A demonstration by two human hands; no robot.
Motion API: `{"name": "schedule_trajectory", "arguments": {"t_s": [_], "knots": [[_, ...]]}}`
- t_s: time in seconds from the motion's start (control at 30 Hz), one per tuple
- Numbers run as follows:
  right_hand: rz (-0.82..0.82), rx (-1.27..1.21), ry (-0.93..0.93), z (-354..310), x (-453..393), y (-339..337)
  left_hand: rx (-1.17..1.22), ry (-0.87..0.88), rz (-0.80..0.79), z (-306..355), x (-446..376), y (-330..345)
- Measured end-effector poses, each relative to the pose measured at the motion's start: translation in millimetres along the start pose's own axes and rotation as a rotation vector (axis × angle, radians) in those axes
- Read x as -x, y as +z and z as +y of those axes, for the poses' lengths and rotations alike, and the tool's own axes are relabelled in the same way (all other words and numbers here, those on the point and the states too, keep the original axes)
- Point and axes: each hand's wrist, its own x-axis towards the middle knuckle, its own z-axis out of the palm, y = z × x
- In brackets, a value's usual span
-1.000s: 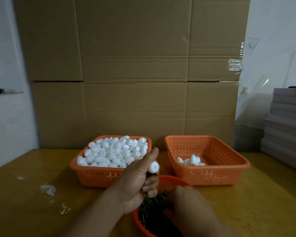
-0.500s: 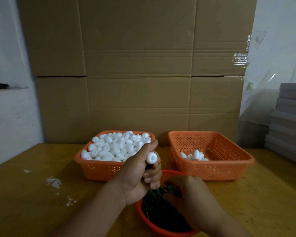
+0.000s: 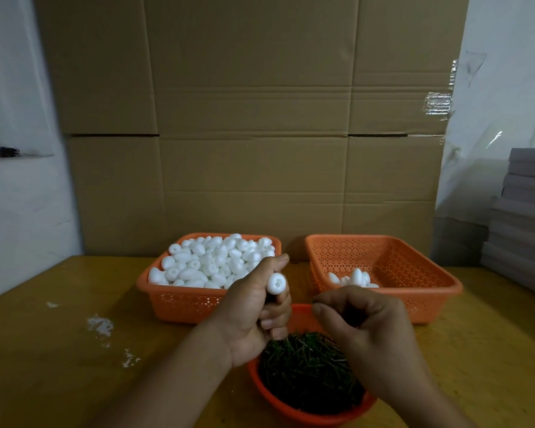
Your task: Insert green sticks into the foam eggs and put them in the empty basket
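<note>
- My left hand (image 3: pixel 254 310) is clenched around 1 white foam egg (image 3: pixel 276 283), thumb up along its far side, the dimpled end of the egg facing me.
- My right hand (image 3: pixel 362 329) sits just beside it at 3 o'clock, apart from the egg, fingers curled in with the fingertips (image 3: pixel 317 308) pinched together; I cannot tell whether a stick is between them, since it is too dark there to make out.
- Both hands hover above the round orange bowl (image 3: pixel 291 412) at 6 o'clock, which holds a heap of green sticks (image 3: pixel 306 372).
- At 11 o'clock from my hands the left basket (image 3: pixel 179 301) is piled with plain foam eggs (image 3: pixel 210 261).
- At 1 o'clock the right basket (image 3: pixel 414 304) holds a small cluster of eggs (image 3: pixel 352 278) in its near left corner.
- All 3 containers stand on a yellow wooden table (image 3: pixel 59 350), with white scuffs (image 3: pixel 101 324) at 9 o'clock.
- A cardboard wall (image 3: pixel 254 134) rises behind the baskets at 12 o'clock, and grey boards (image 3: pixel 525 211) are stacked at 2 o'clock.
</note>
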Motion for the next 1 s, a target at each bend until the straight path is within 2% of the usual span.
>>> {"name": "schedule_trajectory", "arguments": {"t_s": [0.1, 0.6, 1.0], "knots": [[0.014, -0.053, -0.051, -5, 3, 4, -0.036, 0.004, 0.019, -2, 0, 0], [0.070, 0.086, -0.192, -12, 7, 9, -0.123, 0.031, 0.100, -4, 0, 8], [0.117, 0.150, -0.245, -16, 9, 10, -0.274, 0.149, 0.091, -5, 4, 13]]}}
